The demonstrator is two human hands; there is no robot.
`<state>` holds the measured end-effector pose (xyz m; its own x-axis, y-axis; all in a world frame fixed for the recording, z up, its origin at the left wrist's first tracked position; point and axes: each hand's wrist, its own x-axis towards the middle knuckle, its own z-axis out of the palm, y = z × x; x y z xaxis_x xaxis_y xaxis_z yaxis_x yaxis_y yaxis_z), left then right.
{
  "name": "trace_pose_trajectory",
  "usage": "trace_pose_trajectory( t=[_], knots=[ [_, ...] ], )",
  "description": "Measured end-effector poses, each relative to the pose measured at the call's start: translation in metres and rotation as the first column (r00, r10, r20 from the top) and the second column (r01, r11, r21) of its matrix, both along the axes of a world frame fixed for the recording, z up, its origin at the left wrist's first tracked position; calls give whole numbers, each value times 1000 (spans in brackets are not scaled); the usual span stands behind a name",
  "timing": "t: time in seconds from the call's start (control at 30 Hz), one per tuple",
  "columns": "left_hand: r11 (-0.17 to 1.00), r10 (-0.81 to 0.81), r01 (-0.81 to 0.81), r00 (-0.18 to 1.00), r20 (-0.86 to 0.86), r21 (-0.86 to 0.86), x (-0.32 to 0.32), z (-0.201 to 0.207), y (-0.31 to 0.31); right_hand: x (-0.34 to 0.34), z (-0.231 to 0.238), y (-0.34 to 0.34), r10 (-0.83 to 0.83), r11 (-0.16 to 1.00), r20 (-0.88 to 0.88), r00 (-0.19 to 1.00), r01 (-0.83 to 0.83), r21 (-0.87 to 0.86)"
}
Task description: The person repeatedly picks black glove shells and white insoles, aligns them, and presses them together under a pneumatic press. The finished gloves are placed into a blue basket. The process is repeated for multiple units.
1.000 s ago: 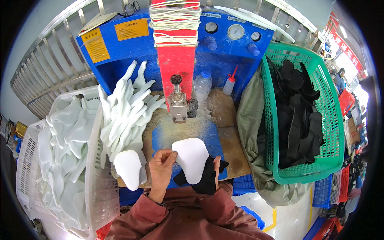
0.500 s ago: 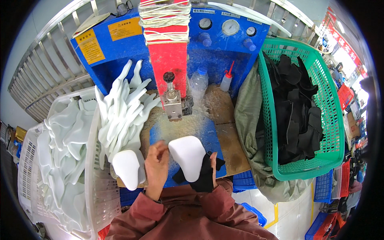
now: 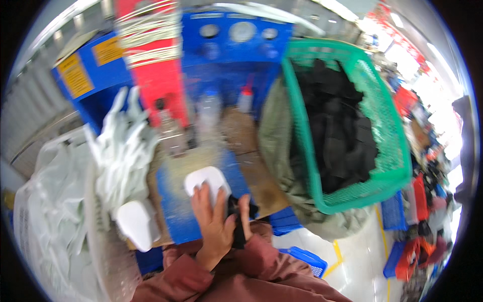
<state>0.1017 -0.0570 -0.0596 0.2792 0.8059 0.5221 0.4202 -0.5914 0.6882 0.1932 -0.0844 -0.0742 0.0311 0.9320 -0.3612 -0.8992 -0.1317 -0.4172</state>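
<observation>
A smooth white tapering pad (image 3: 206,176) lies over the blue board (image 3: 173,196) in front of me. My left hand (image 3: 214,224) rests on it with fingers stretched and apart, covering its narrow end. A black sheet-like piece (image 3: 237,238) sits beside and partly under the pad. My right hand (image 3: 245,216) grips this black piece at its right side, with most of the fingers hidden. Motion blurs the view. To the left, another white pad (image 3: 136,224) sits at the near end of a pile of white pieces (image 3: 123,151).
A blue machine (image 3: 241,53) with gauges and a red column (image 3: 158,83) stands behind the board. A plastic bottle (image 3: 209,110) and a red-tipped squeeze bottle (image 3: 245,99) are there. Black pieces fill a green basket (image 3: 397,166) at right; a white basket (image 3: 95,241) of white pieces stands left.
My left hand has moved from beside the white pad onto it. The whole view has swung, so the scene sits further left. The right hand keeps the black piece.
</observation>
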Motion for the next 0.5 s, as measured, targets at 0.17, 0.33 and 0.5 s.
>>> trace_pose_trajectory(
  t=[0.17,0.33,0.5],
  knots=[
    [924,-373,371,928,-7,-93,6,-4,-72,29,-28,-3,-351,936,567,746,284,206],
    [646,-756,754,654,35,-118,-10,0,-91,82,-11,-52,24,1000,255,967,-26,4],
    [538,-820,821,562,106,-192,-17,-3,-96,124,-14,-173,5,968,599,801,147,-204]
  ],
)
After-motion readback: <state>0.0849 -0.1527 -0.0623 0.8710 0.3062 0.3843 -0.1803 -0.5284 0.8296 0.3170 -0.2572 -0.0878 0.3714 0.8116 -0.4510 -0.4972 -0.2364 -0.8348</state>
